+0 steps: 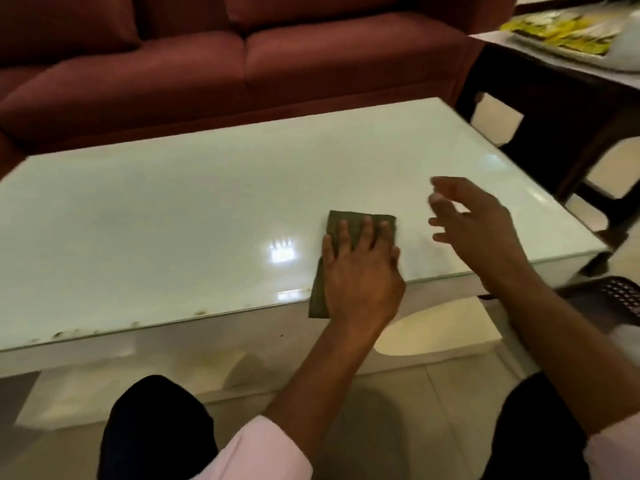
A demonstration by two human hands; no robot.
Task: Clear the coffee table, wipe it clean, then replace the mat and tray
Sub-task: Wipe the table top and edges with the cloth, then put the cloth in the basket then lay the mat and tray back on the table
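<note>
The white glass-topped coffee table (173, 209) fills the middle of the view, its top bare apart from a folded olive-green cloth (349, 223). My left hand (360, 271) presses flat on the cloth near the table's front edge, fingers spread and straight; part of the cloth hangs over the edge. My right hand (474, 220) hovers just above the table to the right of the cloth, fingers spread and relaxed, holding nothing. Small brown marks dot the front left edge of the glass (201, 311).
A dark red sofa (242, 64) stands behind the table. At the far right a dark side table (554, 98) carries a tray with yellow-green printed items (568, 32). A black perforated basket (620, 296) sits on the floor at the right. My knees are below.
</note>
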